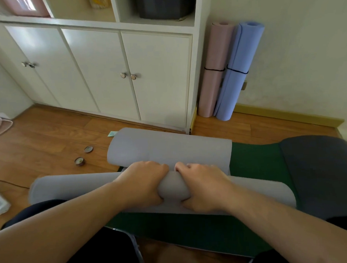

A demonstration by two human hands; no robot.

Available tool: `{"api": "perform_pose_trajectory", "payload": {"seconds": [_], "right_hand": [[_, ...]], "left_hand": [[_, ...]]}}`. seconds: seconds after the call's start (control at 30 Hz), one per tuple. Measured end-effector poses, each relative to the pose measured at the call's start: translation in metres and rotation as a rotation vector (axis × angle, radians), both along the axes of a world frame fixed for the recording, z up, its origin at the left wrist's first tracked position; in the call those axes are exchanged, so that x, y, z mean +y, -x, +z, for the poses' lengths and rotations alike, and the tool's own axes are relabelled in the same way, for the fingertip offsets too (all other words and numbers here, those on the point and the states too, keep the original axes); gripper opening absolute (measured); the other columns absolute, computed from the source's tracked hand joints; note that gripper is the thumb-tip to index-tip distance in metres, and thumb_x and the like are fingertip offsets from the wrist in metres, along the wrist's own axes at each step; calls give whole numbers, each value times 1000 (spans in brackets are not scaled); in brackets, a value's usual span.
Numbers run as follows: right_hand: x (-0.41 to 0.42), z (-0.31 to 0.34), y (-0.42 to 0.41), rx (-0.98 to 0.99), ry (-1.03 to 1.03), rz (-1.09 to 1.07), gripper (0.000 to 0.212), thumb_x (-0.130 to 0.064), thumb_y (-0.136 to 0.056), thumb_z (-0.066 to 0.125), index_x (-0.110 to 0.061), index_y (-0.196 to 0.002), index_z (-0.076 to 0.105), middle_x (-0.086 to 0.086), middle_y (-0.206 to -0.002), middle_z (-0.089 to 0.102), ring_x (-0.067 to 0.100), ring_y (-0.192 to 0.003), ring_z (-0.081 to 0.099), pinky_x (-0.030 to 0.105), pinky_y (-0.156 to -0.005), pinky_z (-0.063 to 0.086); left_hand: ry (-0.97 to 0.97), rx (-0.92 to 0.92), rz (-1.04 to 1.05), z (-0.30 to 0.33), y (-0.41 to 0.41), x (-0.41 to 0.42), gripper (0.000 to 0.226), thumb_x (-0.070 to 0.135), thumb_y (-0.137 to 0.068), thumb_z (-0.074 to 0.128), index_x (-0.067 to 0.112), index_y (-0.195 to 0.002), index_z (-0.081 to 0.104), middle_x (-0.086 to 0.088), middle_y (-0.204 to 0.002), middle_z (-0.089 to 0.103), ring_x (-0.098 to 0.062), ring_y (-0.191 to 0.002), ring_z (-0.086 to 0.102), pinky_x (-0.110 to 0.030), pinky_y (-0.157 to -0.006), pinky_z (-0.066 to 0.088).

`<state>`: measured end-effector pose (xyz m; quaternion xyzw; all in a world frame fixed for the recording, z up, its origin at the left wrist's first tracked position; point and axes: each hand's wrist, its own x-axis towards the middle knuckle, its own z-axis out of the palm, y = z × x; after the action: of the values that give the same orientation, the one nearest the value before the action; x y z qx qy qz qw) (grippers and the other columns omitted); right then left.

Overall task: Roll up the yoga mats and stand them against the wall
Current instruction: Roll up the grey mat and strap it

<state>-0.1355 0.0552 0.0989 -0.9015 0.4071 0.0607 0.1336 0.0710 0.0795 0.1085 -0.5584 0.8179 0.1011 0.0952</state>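
Grey yoga mat lies mid-frame over a green mat, its near part rolled; the left hand and right hand clench that roll at centre, fingers curled over its top, thumbs beneath

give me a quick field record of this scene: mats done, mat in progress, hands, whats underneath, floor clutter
mats done: pink mat and blue mat, rolled, each banded, standing against the wall beside the cabinet
mat in progress: grey mat, partly rolled, far end still flat
hands: left hand and right hand both grip the roll at its middle
underneath: green mat; dark mat to the right
floor clutter: two small round tins, a cable at left
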Motion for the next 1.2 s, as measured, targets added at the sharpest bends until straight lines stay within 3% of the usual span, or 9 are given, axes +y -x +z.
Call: {"api": "perform_pose_trajectory", "payload": {"seconds": [0.07,0.2,0.3,0.47,0.63,0.73,0.97,1.1,1.2], "right_hand": [[3,-2,-1,12,34,16,82,-55,-73,88,-29,-132,39,-1,-123,61,24,-107,64,44,-79,56],[9,-5,-4,-21,13,-5,51,-41,-84,79,-24,-117,44,4,-113,65,30,-99,68,46,-77,59],[-1,2,-1,-26,-35,-60,42,-39,-84,77,-24,-112,49,6,-109,65,30,-94,68,45,-75,60],[-3,6,-1,-43,-126,-86,52,-45,-79,84,-30,-115,51,1,-109,65,23,-92,67,44,-75,61],[4,2,-1,28,80,9,77,-54,-74,87,-29,-128,38,-1,-120,62,25,-106,63,40,-73,47],[10,-3,-3,-9,101,-2,63,-44,-82,80,-25,-124,38,3,-113,65,28,-100,67,44,-74,56],[-5,7,2,-79,-4,-132,46,-42,-79,80,-27,-109,48,1,-101,62,24,-85,64,44,-71,60],[-1,7,3,-73,22,-105,53,-47,-79,80,-31,-113,42,-1,-106,62,23,-92,65,39,-69,55],[5,5,3,-40,113,-58,76,-53,-77,85,-32,-130,36,-1,-123,59,24,-108,62,40,-77,52]], "left_hand": [[-56,17,6,3,-4,-4,56,57,-79,77,32,-126,58,9,-113,68,-9,-97,64,-30,-87,56],[-90,13,-3,2,-6,-4,61,64,-76,74,38,-129,56,12,-117,68,-9,-101,64,-33,-90,57],[64,-31,-36,3,0,1,62,63,-79,73,37,-130,47,12,-123,62,-11,-107,61,-32,-94,51],[148,-79,-53,4,3,2,59,59,-84,74,32,-128,46,8,-123,64,-16,-108,63,-34,-91,53],[-59,3,19,10,-7,-6,58,60,-80,77,34,-127,56,9,-114,67,-11,-99,63,-30,-87,55],[-83,-2,9,12,-7,-7,62,64,-77,77,38,-128,55,11,-115,67,-9,-99,63,-32,-87,55],[300,-100,-108,5,1,0,74,62,-78,77,31,-135,41,7,-128,56,-17,-112,57,-36,-100,48],[303,-45,-113,5,0,-1,53,53,-89,71,30,-130,46,7,-124,62,-14,-107,60,-31,-94,49],[189,7,-66,8,-5,-3,49,55,-88,70,32,-127,51,8,-120,65,-12,-104,62,-32,-93,54]]}}
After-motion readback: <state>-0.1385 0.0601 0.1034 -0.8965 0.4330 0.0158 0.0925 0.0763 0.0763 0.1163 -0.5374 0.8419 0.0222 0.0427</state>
